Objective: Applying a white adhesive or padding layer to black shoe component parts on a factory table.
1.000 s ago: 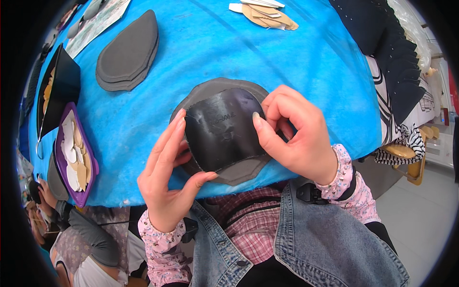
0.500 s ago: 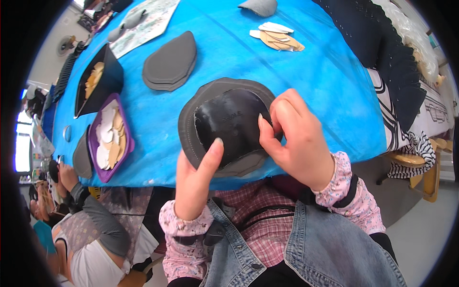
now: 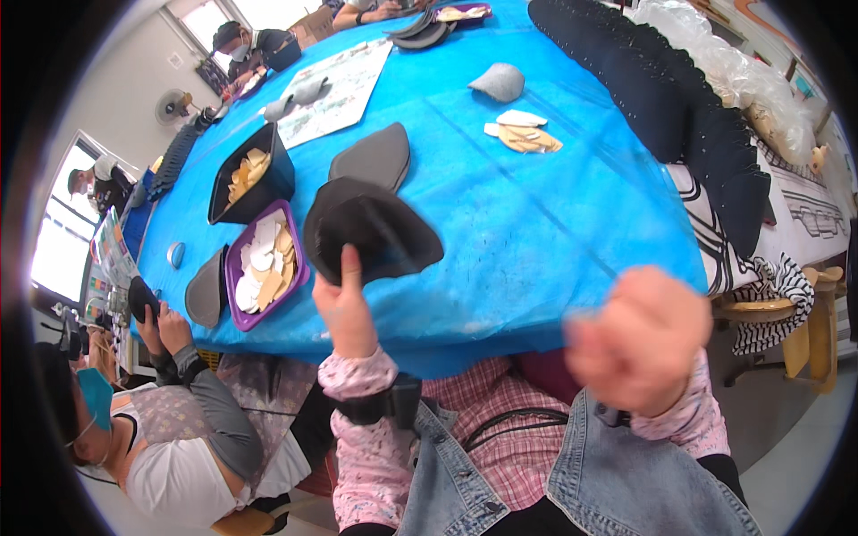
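Note:
My left hand [image 3: 347,317] holds up a black curved panel [image 3: 380,228] by its near edge, thumb on the side facing me. The panel is rounded and cupped, and its right part is smeared by motion. Away from it, over the table's near right edge, hovers my right hand [image 3: 639,339]. Its fingers look curled but are blurred, so whether they hold anything cannot be made out. Behind the held panel lies a stack of similar dark grey panels [image 3: 374,156] on the blue table cover [image 3: 527,232].
Left of my left hand are a purple tray [image 3: 234,290] of white and tan cut pieces, a black bin [image 3: 288,179] and another dark panel [image 3: 206,290]. Loose pieces [image 3: 527,134] and a grey cupped piece [image 3: 499,82] lie farther off. A co-worker [image 3: 170,429] sits at left.
My right hand has left the panel and swung right, toward me. The left hand has tilted the panel up and carried it left, turning its shiny patch out of sight. The view has shifted too.

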The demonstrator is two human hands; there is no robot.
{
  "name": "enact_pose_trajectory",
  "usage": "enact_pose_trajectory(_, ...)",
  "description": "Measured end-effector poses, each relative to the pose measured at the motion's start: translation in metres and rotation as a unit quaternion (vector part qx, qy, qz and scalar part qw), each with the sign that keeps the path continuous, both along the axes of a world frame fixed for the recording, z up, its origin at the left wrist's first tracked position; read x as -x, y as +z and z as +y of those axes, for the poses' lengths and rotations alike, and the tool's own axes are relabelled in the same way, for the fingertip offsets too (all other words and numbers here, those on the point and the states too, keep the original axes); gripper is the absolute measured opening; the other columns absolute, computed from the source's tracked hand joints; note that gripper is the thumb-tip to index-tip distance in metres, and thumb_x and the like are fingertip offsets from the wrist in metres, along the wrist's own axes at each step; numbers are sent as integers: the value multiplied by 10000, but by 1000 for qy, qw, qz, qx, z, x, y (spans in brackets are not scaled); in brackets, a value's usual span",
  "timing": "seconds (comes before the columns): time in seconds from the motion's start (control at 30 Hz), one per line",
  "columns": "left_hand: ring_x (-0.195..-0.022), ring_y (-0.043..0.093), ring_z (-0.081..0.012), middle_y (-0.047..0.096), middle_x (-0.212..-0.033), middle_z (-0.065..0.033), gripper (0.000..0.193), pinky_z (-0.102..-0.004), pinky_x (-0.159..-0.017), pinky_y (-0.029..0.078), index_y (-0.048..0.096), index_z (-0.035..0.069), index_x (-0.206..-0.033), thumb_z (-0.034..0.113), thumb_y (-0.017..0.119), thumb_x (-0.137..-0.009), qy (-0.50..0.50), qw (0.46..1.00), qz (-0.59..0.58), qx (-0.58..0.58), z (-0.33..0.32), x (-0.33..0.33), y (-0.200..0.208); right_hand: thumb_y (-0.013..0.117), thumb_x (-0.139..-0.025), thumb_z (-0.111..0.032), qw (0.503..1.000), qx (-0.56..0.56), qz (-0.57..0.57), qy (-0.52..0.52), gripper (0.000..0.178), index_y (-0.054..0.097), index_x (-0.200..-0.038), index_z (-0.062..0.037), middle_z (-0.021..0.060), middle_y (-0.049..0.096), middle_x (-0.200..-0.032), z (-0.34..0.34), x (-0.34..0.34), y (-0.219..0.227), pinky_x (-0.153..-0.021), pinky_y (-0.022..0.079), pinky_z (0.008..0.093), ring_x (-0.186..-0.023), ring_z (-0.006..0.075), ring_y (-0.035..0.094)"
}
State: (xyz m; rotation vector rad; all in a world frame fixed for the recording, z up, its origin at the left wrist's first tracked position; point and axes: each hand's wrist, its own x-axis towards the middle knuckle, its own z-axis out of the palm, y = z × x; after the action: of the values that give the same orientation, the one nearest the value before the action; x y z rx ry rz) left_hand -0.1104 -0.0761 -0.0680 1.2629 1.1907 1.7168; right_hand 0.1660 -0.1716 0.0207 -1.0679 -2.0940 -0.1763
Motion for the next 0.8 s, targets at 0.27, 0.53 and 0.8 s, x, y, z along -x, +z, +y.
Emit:
enact_pose_trajectory(0.27, -914, 601, -160, 636, -1014, -69, 284, -298, -807, 480, 561, -38, -1115, 199, 548, -959, -339, 939, 36, 44, -25, -73, 42, 412, -997, -329, 497, 454, 619, 405, 412, 544, -1237, -21, 88, 622, -1108, 68, 61, -43, -802, 496, 233, -969, 118, 590)
enact_pose_trajectory(0.53, -805, 638, -177, 674, -910, -133, 272, -280, -726, 481, 573, -37, -1115, 151, 608, -922, -172, 951, 221, -133, -20, -91, 57, 416, -1001, -190, 750, 166, 610, 194, 416, 327, -1381, -46, 150, 474, -1299, 48, 61, -71, -915, 500, 325, -1165, 227, 535)
enact_pose_trajectory(0.8, -765, 646, -346, 637, -857, -208, 229, -355, -643, 481, 568, -22, -1077, 131, 600, -909, -129, 943, 247, -180, -12, -101, 60, 297, -976, -452, 867, 33, 461, 184, 670, 190, -1468, -10, 180, 297, -1480, 73, 36, -38, -1079, 331, 397, -1316, 269, 381)
